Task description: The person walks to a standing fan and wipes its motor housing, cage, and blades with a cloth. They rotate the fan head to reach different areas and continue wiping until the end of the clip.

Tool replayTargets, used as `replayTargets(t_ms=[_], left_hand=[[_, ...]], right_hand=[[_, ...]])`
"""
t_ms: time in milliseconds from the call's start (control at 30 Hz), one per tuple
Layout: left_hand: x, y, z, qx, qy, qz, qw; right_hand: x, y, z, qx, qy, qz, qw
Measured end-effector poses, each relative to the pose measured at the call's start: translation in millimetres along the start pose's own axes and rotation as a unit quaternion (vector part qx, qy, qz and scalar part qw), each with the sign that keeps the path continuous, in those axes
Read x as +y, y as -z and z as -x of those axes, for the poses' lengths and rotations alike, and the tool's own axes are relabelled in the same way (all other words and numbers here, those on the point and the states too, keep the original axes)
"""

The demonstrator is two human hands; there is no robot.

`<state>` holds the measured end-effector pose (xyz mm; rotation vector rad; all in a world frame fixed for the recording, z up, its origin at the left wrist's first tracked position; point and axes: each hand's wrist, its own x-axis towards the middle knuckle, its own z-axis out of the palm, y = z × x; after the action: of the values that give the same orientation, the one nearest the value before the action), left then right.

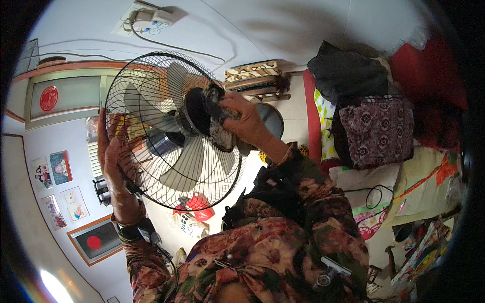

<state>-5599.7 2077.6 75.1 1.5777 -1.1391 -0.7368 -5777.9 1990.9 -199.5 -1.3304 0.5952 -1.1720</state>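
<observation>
An electric fan with a black wire guard [178,163] and pale grey blades is upright before me, tilted in the view. My left hand [115,159] holds the left rim of the guard, its fingers spread along the wires. My right hand [246,119] grips a dark, fuzzy grey cloth [221,130] and presses it against the round black centre [197,110] of the guard. The fan's stand is mostly hidden behind the blades and my arms.
A wall socket with plugs [151,22] and a cable is above the fan. Folded clothes [375,128] lie on a bed at the right. A round stool seat [271,119] is behind my right hand, and red bags [201,206] are on the floor.
</observation>
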Motion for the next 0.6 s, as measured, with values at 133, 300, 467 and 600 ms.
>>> replayTargets(t_ms=[133,300,467,600], left_hand=[[2,-3,-1,-0.040,-0.010,-0.004,0.999],[3,-18,3,0.000,-0.004,-0.055,0.998],[3,-26,5,-0.022,-0.030,-0.103,0.994],[9,-22,13,0.013,-0.024,-0.137,0.990]], right_hand=[[32,32,6,0.052,-0.017,0.112,0.992],[109,30,70,0.022,-0.194,0.168,0.966],[47,-12,64,0.078,-0.196,-0.011,0.977],[-29,-6,17,0.077,0.063,0.007,0.995]])
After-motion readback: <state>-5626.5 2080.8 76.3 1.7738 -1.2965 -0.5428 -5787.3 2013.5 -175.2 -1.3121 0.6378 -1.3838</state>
